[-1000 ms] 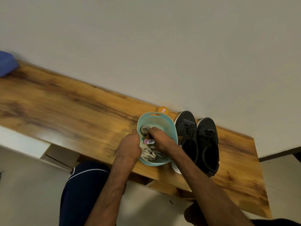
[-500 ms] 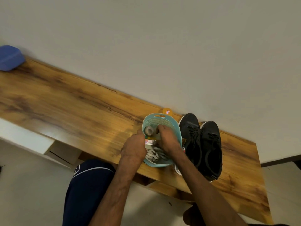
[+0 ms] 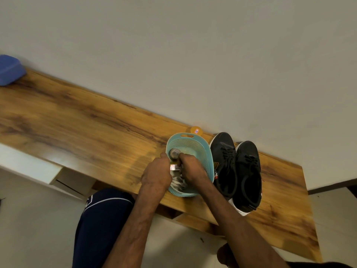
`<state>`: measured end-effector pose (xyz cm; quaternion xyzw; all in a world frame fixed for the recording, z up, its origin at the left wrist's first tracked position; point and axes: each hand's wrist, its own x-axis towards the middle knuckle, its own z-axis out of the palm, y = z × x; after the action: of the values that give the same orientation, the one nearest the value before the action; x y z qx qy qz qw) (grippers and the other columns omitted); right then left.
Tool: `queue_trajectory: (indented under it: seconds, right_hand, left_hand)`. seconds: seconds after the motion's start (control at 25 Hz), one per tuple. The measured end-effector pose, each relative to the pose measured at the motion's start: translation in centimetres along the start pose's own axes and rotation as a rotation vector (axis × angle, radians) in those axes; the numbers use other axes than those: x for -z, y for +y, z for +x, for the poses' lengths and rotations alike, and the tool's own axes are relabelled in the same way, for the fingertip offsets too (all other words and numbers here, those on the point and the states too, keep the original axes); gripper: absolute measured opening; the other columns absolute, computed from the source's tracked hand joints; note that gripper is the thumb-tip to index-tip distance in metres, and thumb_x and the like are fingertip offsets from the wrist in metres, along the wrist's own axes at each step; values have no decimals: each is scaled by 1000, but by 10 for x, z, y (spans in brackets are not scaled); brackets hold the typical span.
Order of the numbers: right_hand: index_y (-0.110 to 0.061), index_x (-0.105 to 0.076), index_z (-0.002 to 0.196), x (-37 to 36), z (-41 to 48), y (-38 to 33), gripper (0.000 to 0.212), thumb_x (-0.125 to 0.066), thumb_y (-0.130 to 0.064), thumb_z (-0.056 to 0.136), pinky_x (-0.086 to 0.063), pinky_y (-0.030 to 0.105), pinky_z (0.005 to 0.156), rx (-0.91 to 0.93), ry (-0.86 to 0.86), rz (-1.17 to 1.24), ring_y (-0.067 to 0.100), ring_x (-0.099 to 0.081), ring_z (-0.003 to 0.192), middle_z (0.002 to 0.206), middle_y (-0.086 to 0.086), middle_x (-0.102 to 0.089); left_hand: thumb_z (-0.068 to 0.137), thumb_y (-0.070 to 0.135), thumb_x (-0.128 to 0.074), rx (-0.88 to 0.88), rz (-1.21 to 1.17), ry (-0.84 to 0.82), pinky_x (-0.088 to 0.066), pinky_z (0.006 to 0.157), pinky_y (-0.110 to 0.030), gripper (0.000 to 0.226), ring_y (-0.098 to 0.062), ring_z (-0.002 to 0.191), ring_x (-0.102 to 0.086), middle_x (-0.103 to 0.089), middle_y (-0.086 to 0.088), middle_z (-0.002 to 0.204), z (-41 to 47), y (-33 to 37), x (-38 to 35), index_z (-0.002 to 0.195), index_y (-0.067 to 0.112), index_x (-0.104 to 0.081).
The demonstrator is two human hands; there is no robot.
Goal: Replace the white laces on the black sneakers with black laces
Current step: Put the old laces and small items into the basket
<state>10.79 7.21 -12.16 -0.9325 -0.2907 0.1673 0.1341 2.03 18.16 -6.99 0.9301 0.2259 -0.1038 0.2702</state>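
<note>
- Black laces point(image 3: 228, 154) fill both black sneakers point(image 3: 249, 171); I judge relacing done.
- White laces point(image 3: 178, 183): in teal basket point(image 3: 188, 141).
- Right hand point(image 3: 191, 169) pinches labelled packet point(image 3: 176, 168); left hand point(image 3: 156, 172): cannot tell.

1 head view, steeply down (wide-angle), near table point(image 3: 77, 122).

left hand point(image 3: 156, 174): fingers curled, back up | right hand point(image 3: 192, 171): fingers curled, just beside left

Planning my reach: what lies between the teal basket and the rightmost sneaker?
The other black sneaker, close beside the teal basket; the head view shows it.
</note>
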Motion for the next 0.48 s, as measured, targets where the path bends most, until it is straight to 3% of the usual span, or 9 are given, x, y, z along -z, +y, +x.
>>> queue_trajectory:
  seconds: [0.2, 0.32, 0.48]
  right_hand:
    - [-12, -58, 112, 0, 0, 5, 27, -58, -1, 88, -52, 41, 81, 11, 43, -3, 27, -59, 96, 111, 11, -64]
    - [-14, -54, 129, -1, -1, 9, 43, -62, -5, 88, -48, 44, 89, 58, 15, -172, 29, -53, 110, 121, 10, -61]
    - [-12, -50, 131, 0, -3, 5, 41, -60, -10, 91, -41, 50, 99, 116, -41, -372, 31, -50, 116, 127, 12, -58]
  left_hand:
    - [89, 16, -68, 1, 15, 1, -51, 84, -35, 46, -26, 104, -62, -63, -10, 116, -2, 2, 2, 128, 10, -44]
    - [89, 15, -68, 0, 28, 0, -50, 83, -35, 46, -26, 104, -62, -63, -10, 115, -1, 3, 3, 127, 9, -44]
    - [89, 15, -67, -8, 32, 4, -52, 82, -35, 42, -25, 101, -63, -64, -10, 112, -2, 3, 1, 125, 10, -45]
